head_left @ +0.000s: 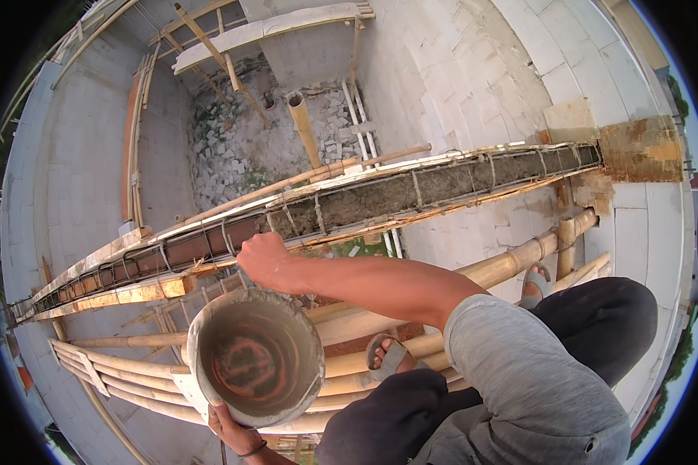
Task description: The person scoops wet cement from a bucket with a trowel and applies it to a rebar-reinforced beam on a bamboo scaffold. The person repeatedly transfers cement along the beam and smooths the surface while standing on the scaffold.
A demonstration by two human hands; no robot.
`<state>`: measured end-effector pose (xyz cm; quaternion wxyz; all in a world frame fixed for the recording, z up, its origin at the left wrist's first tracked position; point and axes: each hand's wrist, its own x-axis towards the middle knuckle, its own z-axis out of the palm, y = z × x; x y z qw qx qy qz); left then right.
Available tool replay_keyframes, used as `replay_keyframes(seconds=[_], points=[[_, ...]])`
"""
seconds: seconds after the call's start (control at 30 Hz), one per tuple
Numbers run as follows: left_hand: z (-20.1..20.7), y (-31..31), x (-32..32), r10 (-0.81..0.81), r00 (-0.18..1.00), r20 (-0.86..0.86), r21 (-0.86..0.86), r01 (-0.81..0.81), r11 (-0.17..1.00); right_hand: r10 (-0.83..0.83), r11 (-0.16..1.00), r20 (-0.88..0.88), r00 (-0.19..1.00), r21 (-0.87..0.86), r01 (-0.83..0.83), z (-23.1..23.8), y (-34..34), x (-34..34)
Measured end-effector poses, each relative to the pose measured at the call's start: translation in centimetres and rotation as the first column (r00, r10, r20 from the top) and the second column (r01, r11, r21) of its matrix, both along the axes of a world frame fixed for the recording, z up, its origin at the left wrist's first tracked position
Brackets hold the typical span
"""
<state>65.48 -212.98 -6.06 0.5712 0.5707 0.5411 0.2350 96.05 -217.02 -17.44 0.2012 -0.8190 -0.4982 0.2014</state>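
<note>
My left hand point(234, 430) grips the rim of a round, cement-coated bucket point(310, 364) at the lower left. The bucket is tilted so its inside shows, with wet grey smears and reddish rings at the bottom. My right arm reaches across to a long wooden formwork trough point(349, 248). Over its near edge, my right hand point(264, 260) is closed in a fist; what it holds, if anything, is hidden. Inside the trough runs a steel rebar cage point(163, 254) with stirrups. Wet grey concrete point(380, 198) fills the trough right of my hand; to its left the reddish-brown bottom shows.
I squat on bamboo poles point(512, 263), sandalled feet point(388, 355) on them. More bamboo rails point(124, 372) stretch left. Far below, beyond the trough, lies a rubble-strewn floor point(233, 151) with an upright bamboo post point(304, 132) and white pipes point(358, 120). Block walls point(450, 70) surround it.
</note>
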Motion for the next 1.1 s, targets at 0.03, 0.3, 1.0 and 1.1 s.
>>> replay_keyframes(seconds=[0.03, 0.3, 1.0, 1.1], points=[[0.0, 0.0, 0.1, 0.012, 1.000, -0.009, 0.000, -0.012, 1.000, -0.005, 1.000, -0.001, 1.000, -0.017, 0.005, -0.1, 0.0, 0.1], [0.2, -0.1, 0.8, 0.074, 0.997, -0.019, 0.017, -0.074, 0.997, -0.002, 0.995, -0.213, 0.977, 0.092, 0.022, 4.0, -2.9, 2.0], [-0.1, 2.4, 1.0, 0.016, 0.999, -0.034, -0.092, -0.019, 0.996, -0.333, 0.939, -0.150, 0.931, 0.033, 0.341, -2.1, -22.8, 6.4], [0.2, 2.5, 1.2, 0.038, 0.998, -0.055, -0.088, -0.043, 0.995, -0.334, 0.913, -0.258, 0.907, 0.150, 0.379, -2.4, -22.7, 6.2]])
